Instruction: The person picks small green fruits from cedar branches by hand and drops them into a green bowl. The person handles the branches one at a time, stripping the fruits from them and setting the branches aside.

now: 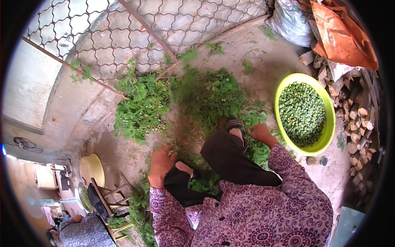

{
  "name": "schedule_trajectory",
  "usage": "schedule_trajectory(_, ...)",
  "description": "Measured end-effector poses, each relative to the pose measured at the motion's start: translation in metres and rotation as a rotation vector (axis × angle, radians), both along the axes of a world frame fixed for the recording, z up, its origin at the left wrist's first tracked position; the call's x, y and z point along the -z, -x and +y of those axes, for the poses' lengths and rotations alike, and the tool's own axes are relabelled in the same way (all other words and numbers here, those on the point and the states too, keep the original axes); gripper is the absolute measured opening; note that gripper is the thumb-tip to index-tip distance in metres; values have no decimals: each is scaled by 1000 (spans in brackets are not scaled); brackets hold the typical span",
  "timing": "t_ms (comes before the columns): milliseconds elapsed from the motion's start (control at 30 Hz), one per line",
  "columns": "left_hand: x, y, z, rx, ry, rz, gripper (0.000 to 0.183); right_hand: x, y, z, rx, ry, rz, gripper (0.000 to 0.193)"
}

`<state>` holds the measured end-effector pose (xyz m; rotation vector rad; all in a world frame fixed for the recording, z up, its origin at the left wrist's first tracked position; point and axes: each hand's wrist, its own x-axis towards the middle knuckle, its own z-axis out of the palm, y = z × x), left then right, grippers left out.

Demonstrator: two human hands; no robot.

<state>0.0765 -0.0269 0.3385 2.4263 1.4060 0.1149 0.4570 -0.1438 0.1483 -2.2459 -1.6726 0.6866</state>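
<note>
My left hand (162, 161) is beside my left knee, above the ground. Its thumb stands apart from the fingers, and I see nothing held in it. My right hand (261, 134) is just past my right foot, over loose feathery green stems (254, 117). Its fingers curl inward, and whatever may be in them is hidden. A blurred green bunch (188, 80) shows ahead of me, over a leafy heap (218, 96). Another heap of cut greens (142, 105) lies to its left. At my right, a yellow-green basin (331, 119) holds many small round green pods or fruits.
Split firewood (356, 127) is stacked at the far right, below an orange sack (341, 37) and a white sack (291, 22). Wire mesh (135, 39) runs across the far side. Two small jars (311, 160) stand near the basin. Another person (84, 230) sits at lower left beside a wooden chair (105, 197).
</note>
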Motion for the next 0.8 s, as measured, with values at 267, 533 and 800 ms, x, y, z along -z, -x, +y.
schedule_trajectory(267,19,-27,2,65,217,201,27,84,11,86,-236,-48,-9,29)
schedule_trajectory(533,8,-43,0,176,140,160,20,97,54,163,-3,47,191,35)
schedule_trajectory(800,8,-41,3,184,121,139,22,128,61,202,32,376,122,47)
